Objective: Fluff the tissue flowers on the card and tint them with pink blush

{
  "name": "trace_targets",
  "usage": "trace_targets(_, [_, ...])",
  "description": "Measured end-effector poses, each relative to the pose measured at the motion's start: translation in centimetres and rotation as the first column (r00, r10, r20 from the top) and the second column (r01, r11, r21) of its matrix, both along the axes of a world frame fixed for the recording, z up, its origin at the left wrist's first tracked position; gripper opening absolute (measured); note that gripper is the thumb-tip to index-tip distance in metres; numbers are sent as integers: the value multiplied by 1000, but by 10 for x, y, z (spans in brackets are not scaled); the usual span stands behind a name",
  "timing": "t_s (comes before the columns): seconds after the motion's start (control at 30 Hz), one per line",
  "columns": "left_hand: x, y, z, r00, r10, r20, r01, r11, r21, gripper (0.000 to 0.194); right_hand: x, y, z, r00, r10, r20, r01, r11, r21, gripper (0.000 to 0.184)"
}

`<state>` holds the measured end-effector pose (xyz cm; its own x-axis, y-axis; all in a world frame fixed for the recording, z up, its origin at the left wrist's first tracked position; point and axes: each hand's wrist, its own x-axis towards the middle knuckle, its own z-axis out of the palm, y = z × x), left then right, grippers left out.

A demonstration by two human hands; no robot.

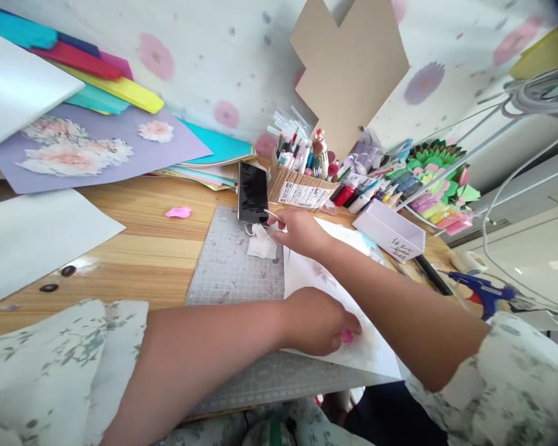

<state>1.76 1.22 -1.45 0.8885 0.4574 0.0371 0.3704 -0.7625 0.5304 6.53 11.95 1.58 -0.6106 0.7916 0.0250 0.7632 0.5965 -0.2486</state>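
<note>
My left hand (323, 322) is closed, with its fingertips on a small bright pink piece of paper (347, 336) that lies on a smudged white sheet (379, 350). Much of the pink piece is hidden under the fingers. Farther back, my right hand (302, 232) pinches a thin pale stick (273, 215), its tip close to the lower edge of a black phone (253, 192). Just below that hand a crumpled white tissue (262, 241) rests on the grey cutting mat (232, 266). My right forearm passes over the white sheet.
A cardboard box (302, 189) of pens stands behind the phone. To the right are a white box (390, 229) and a blue glue gun (486, 291). Another pink petal-shaped piece (178, 212) lies on the wooden table (153, 248). Paper flowers (69, 155) sit on purple paper at left.
</note>
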Motion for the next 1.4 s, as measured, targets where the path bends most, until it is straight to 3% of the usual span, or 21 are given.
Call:
trace_targets(0.1, [1,0,-2,1000,-1,16,1,1000,21,37,-17,5,-5,997,-71,-5,71,997,6,13])
trace_targets(0.2, [2,0,-4,1000,-4,31,3,1000,30,36,-27,6,-9,988,-154,3,154,987,-36,16])
trace_targets(0.33, [1,2,-6,999,-9,45,9,1000,-7,39,-24,2,-5,980,-193,-57,184,974,-128,10])
trace_targets(0.47, [-1,5,-9,998,13,62,-7,996,-88,41,8,-13,17,962,-223,-156,166,934,-316,16])
trace_targets(0.6, [-1,8,-10,986,67,153,-37,980,-194,38,62,-45,36,873,-355,-335,114,816,-567,17])
trace_targets(0.67, [-2,10,-7,973,98,211,-39,963,-268,31,89,-63,40,825,-416,-383,111,784,-611,16])
trace_targets(0.77, [-4,13,-2,949,207,239,-87,898,-432,16,120,-87,36,773,-474,-422,143,778,-612,15])
trace_targets(0.83, [-6,13,1,908,320,270,-122,818,-562,4,133,-97,29,749,-504,-431,175,777,-605,14])
trace_targets(0.93, [-6,13,0,844,432,318,-102,711,-696,24,142,-105,19,724,-535,-435,202,768,-607,12])
trace_targets(1.03, [-4,13,-2,797,511,323,-117,655,-746,27,143,-106,14,743,-527,-413,206,767,-608,10])
trace_targets(1.1, [-3,15,-2,799,526,292,-160,654,-739,17,143,-106,13,767,-509,-391,203,769,-606,9])
trace_targets(1.27, [-8,19,4,814,553,179,-364,726,-584,10,145,-108,16,775,-503,-382,191,764,-617,9])
trace_targets(1.4, [-7,15,6,820,519,241,-294,743,-601,16,140,-110,16,770,-500,-396,214,787,-578,10])
